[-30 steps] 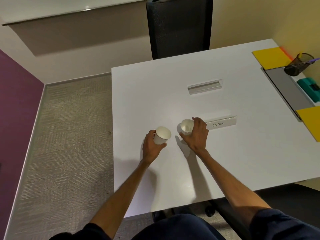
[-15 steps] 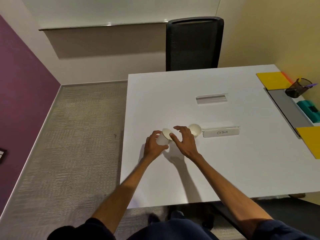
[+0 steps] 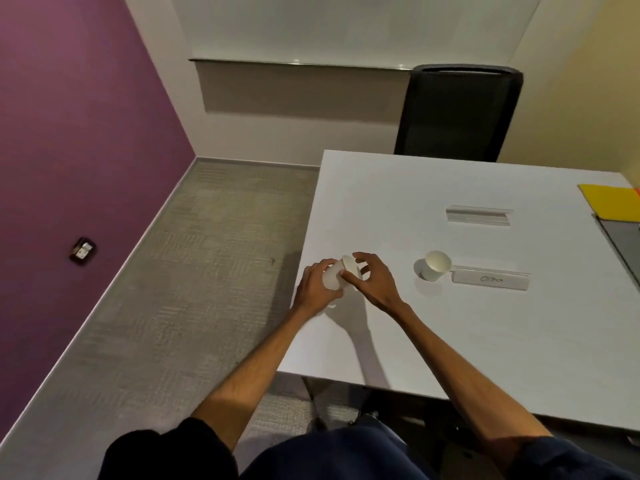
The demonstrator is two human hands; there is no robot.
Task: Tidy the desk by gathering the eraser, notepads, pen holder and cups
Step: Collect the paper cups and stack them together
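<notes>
Near the white bench's [image 3: 450, 341] left edge, the left hand [image 3: 313, 292] gripped a tilted white paper cup [image 3: 335, 278] while the right hand's [image 3: 375, 284] fingertips pinched its rim, and a second cup [image 3: 434, 266] stood apparently empty just beside a white nameplate [image 3: 490, 279].

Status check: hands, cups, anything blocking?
Left hand grips tilted paper cup; right hand pinching its rim. Second cup upright beside name plate. Nothing between them.
</notes>
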